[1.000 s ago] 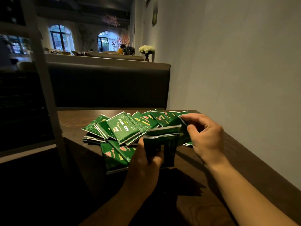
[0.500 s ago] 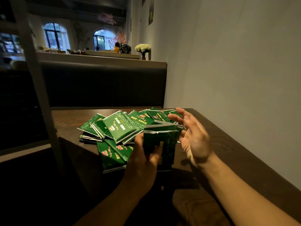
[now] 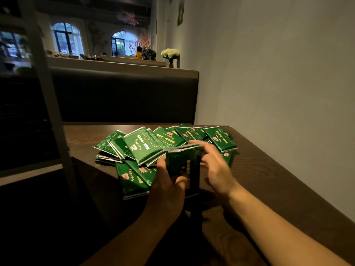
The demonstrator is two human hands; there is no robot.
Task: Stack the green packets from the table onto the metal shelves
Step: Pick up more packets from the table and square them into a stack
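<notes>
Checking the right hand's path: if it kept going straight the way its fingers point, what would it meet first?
Probably the upright bundle of packets gripped by the left hand. The right hand points leftward at its top edge and looks nearly touching; motion blur and depth leave contact unclear.

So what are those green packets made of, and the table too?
The green packets look like shiny plastic or foil film: light glints off them and their ends are crimped silver strips. I can't tell which. The table looks like dark wood, or a wood-look top: wavy grain lines show, with a dull sheen.
</notes>
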